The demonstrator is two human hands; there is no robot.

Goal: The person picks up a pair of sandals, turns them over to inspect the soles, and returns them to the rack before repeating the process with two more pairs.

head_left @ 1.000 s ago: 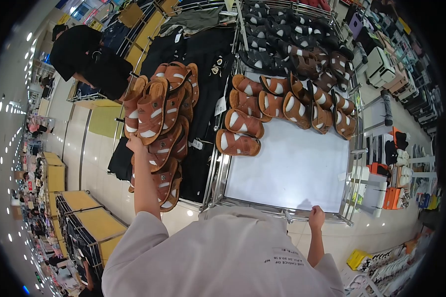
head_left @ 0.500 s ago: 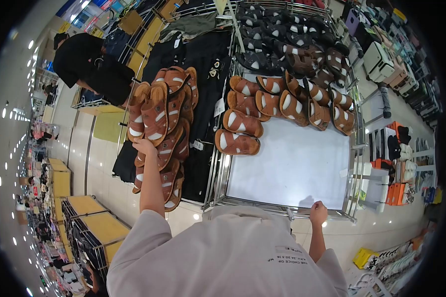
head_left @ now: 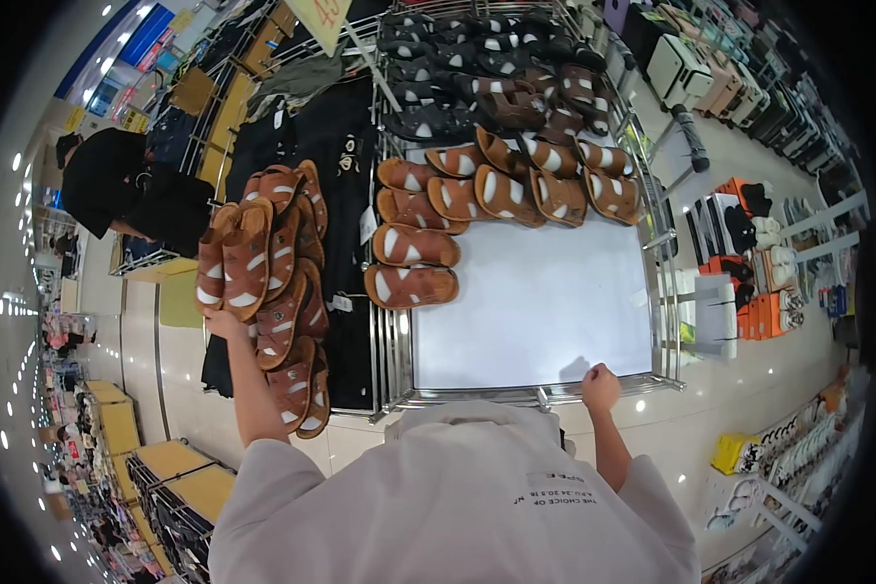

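My left hand (head_left: 226, 324) is closed round the near ends of a pair of brown strap sandals (head_left: 246, 261); part of the fingers is hidden beneath them. This pair lies on top of a pile of similar brown sandals (head_left: 282, 316) over black clothing (head_left: 350, 243). Beside the near edge of the rack, my right hand (head_left: 601, 387) hangs in a loose fist, with nothing visible in it. Brown sandals (head_left: 412, 286) stand in rows on the white shelf board (head_left: 535, 311), white filling showing between their straps. Black sandals (head_left: 438, 73) fill the far part.
Metal rails (head_left: 664, 292) frame the shelf. A person in black (head_left: 117, 185) bends at the far left. Suitcases (head_left: 678, 73) stand at the far right, with shoes on orange boxes (head_left: 761, 316) nearer. Yellow-topped stands (head_left: 185, 467) are at the lower left.
The camera view has turned, so the rack and sandals appear further left. My left hand still grips the sandal pair, and my right hand stays closed near the rack's edge.
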